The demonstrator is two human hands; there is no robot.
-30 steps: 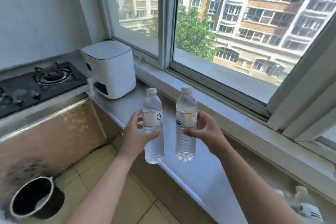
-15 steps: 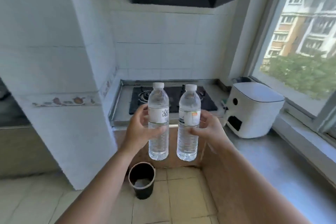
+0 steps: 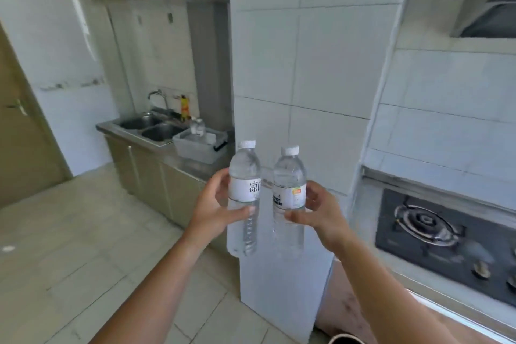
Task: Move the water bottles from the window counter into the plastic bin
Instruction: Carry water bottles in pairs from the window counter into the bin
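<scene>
I hold two clear water bottles with white caps upright in front of me. My left hand (image 3: 213,211) grips the left bottle (image 3: 244,198) around its white label. My right hand (image 3: 321,215) grips the right bottle (image 3: 289,198) at its label. Farther off, a grey plastic bin (image 3: 195,149) stands on the steel counter beside the sink, with a bottle (image 3: 196,127) standing inside it. The window counter is out of view.
A white tiled pillar (image 3: 304,92) rises straight ahead between me and the bin. A black gas hob (image 3: 441,234) lies on the counter to the right. A double steel sink (image 3: 152,126) with a tap sits left of the bin. Tiled floor (image 3: 83,246) spreads to the left.
My view has swung left from the window past the hob to the pillar and sink counter. Both hands kept their bottles upright in front of me throughout.
</scene>
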